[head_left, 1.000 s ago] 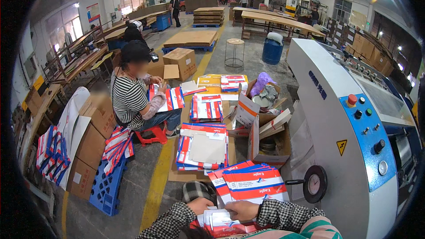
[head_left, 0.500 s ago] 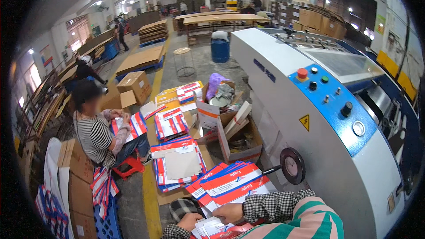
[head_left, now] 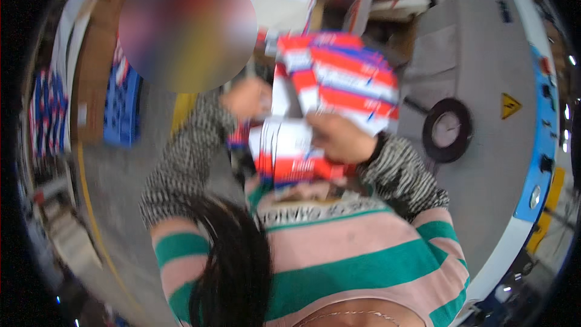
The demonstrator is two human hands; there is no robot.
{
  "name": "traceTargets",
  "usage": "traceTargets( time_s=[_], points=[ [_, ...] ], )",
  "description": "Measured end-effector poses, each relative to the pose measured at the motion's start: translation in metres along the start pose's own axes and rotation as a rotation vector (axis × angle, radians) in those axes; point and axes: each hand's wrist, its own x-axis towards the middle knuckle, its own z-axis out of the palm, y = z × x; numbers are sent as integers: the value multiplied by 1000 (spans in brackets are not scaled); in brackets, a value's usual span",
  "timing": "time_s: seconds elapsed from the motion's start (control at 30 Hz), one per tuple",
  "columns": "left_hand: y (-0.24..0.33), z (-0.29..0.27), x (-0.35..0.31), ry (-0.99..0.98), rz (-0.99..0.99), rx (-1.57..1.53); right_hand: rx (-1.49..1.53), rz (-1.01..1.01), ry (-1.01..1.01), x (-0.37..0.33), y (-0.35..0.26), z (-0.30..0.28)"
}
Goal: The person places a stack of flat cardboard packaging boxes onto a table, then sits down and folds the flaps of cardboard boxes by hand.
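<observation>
Close to my body lies a stack of white, red and blue printed card pieces [head_left: 284, 151], slightly fanned. My right hand [head_left: 345, 138] is closed at its right edge, fingertips at the upper corner. Just beyond the stack's upper left, my left hand [head_left: 247, 98] is beside a white piece [head_left: 281, 92]; motion smears its fingers, so their grip is unclear. Farther out, a fanned pile of red, white and blue printed card sleeves [head_left: 357, 79] sits past my right hand. Checked sleeves cover both my forearms.
At right stands a grey machine with a dark handwheel [head_left: 447, 129] and a blue control panel [head_left: 532, 145]. An open carton [head_left: 393, 33] is beyond the pile. Left are a brown carton [head_left: 94, 79] and a blue plastic pallet [head_left: 121, 106]. A round blurred patch hides the upper left.
The view has tipped down toward my body. My left hand has moved away from the right one, to the far side of the card stack. The co-worker is no longer discernible.
</observation>
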Motion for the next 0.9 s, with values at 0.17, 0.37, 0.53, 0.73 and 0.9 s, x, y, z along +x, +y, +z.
traceTargets(
  time_s=[0.17,0.37,0.53,0.73,0.9],
  points=[
    [0,11,-33,40,-218,-235,61,39,-107,10,0,6],
    [-2,22,-43,245,-66,-146,5,8,-108,5,-4,12],
    [1,20,-45,315,-72,-193,5,38,-109,3,-4,9],
    [-9,37,-50,449,36,-85,11,34,-111,7,0,11],
    [-2,55,-54,612,152,116,4,27,-93,6,4,11]
  ],
)
